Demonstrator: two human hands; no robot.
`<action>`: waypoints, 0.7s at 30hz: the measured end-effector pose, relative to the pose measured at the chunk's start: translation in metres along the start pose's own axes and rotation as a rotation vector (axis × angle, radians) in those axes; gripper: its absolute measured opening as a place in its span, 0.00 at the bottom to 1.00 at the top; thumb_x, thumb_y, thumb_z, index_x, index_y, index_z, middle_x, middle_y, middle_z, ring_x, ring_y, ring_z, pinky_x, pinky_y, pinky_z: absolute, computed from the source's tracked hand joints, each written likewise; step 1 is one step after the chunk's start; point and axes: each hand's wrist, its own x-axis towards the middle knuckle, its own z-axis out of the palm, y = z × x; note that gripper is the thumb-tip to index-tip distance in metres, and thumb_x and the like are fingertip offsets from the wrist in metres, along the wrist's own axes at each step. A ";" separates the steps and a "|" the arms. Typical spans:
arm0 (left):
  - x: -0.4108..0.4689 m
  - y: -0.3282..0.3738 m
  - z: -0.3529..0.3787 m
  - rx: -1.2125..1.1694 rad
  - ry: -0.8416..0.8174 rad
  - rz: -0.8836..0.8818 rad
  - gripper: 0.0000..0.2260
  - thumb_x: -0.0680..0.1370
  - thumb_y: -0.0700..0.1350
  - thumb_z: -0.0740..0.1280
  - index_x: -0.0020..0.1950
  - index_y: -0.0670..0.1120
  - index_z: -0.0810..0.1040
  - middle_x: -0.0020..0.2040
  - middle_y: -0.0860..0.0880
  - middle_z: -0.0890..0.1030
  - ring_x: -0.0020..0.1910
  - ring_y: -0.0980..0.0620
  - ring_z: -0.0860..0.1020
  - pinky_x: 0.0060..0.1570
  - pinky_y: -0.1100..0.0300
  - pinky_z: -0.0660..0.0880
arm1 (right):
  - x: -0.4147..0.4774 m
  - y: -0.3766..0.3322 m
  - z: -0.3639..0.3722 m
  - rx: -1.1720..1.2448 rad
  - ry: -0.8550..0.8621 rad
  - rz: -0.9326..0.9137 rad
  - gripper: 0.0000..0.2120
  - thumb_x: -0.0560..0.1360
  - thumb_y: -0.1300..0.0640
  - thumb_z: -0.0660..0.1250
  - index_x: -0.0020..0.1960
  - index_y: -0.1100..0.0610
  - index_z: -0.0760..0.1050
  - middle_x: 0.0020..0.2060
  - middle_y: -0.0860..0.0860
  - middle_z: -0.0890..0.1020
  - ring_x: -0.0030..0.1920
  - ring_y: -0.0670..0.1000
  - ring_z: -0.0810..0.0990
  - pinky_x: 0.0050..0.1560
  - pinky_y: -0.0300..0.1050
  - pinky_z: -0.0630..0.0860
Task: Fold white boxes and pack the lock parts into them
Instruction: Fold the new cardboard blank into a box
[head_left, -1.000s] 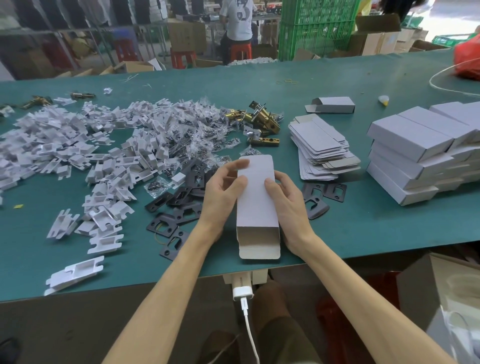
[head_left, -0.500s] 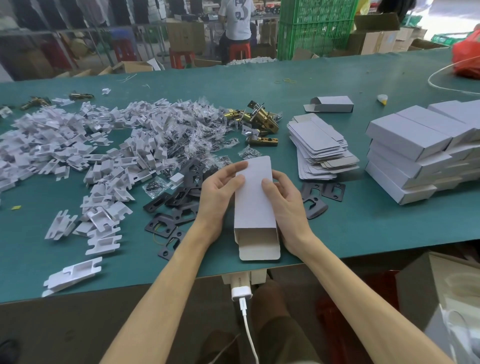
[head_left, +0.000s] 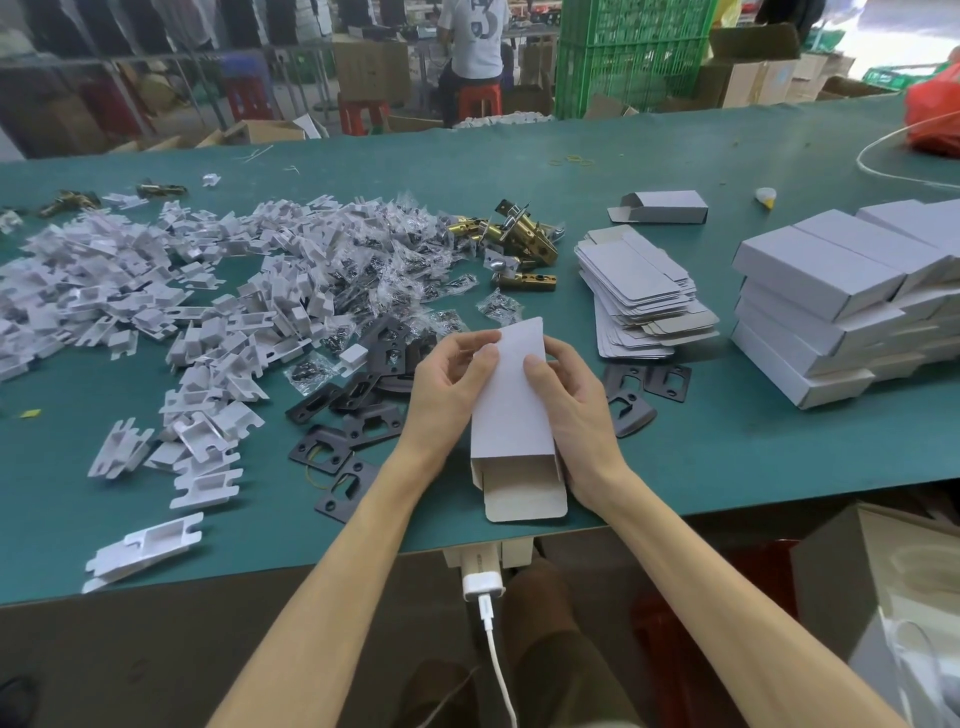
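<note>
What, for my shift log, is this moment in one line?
step: box folding | left hand: grips white box | right hand: grips white box | near flap: open

Packing workshop, long green table (head_left: 727, 467), heaped lock parts (head_left: 218, 291), stacked white boxes (head_left: 841, 306)

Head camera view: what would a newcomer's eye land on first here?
At the centre, the left hand and right hand grip a half-folded white box, its near end open at the table edge. To the left sprawls a big heap of white plastic pieces; at the far right stands a stack of closed boxes.
</note>
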 end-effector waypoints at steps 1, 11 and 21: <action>0.000 0.000 0.000 0.000 -0.008 -0.005 0.08 0.84 0.42 0.68 0.62 0.44 0.81 0.54 0.47 0.85 0.48 0.55 0.82 0.44 0.59 0.80 | 0.000 0.000 0.000 -0.001 0.002 0.000 0.10 0.83 0.55 0.66 0.63 0.51 0.77 0.53 0.57 0.84 0.48 0.54 0.84 0.51 0.61 0.82; -0.001 0.002 0.002 0.093 -0.084 0.078 0.09 0.81 0.46 0.71 0.61 0.48 0.79 0.70 0.52 0.76 0.64 0.44 0.81 0.54 0.49 0.81 | 0.001 0.002 -0.002 -0.029 0.013 0.004 0.12 0.82 0.55 0.68 0.65 0.53 0.77 0.54 0.58 0.84 0.54 0.63 0.83 0.54 0.62 0.81; -0.002 0.003 0.002 0.205 -0.083 0.081 0.12 0.84 0.43 0.67 0.67 0.46 0.82 0.64 0.44 0.78 0.63 0.48 0.79 0.62 0.47 0.79 | 0.001 0.003 -0.001 -0.038 0.005 0.026 0.14 0.81 0.53 0.69 0.65 0.54 0.75 0.53 0.55 0.84 0.51 0.55 0.84 0.52 0.59 0.82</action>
